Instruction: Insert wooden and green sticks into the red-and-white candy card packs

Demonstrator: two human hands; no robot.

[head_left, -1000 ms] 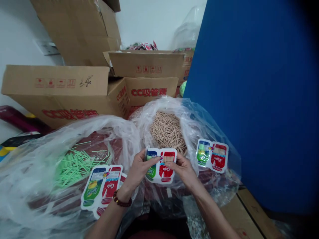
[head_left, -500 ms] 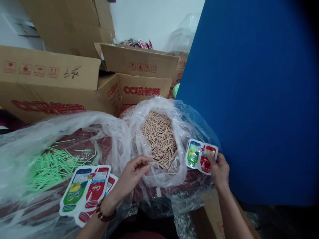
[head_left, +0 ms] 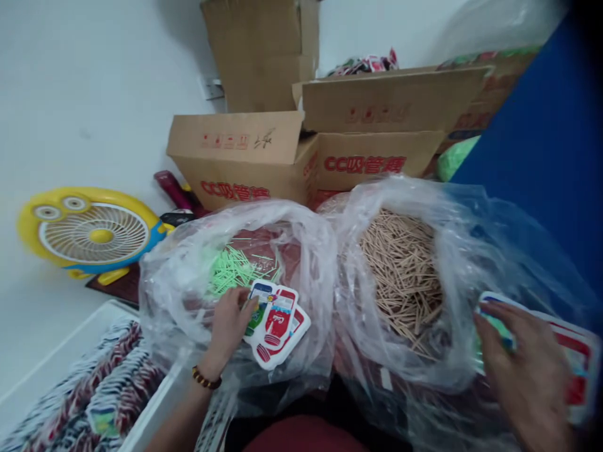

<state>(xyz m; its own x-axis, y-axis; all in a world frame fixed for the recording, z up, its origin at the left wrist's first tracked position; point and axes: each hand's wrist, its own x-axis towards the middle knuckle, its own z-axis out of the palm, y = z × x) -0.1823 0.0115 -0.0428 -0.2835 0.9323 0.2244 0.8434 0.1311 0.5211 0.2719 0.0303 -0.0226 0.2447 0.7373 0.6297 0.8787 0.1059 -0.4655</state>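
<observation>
My left hand (head_left: 229, 320) rests on a small stack of printed bottle-shaped packs (head_left: 276, 321) lying on the left clear plastic bag (head_left: 188, 276), fingers bent over the top pack's left edge. Green sticks (head_left: 233, 269) lie inside that bag. My right hand (head_left: 522, 370), blurred at the lower right, lies over another printed pack (head_left: 575, 358) with fingers stretched across it. Between the hands stands a second clear bag (head_left: 452, 370) filled with tan sticks (head_left: 405, 276).
Cardboard boxes (head_left: 235, 157) with red lettering stand behind the bags. A blue panel (head_left: 551, 157) rises on the right. A yellow cartoon fan (head_left: 89, 232) sits at the left by the white wall. A tray of striped wrappers (head_left: 70, 402) is at the lower left.
The view swung left. The pack held by both hands went right with my right hand onto the one lying there. My left hand moved left onto the stack of packs.
</observation>
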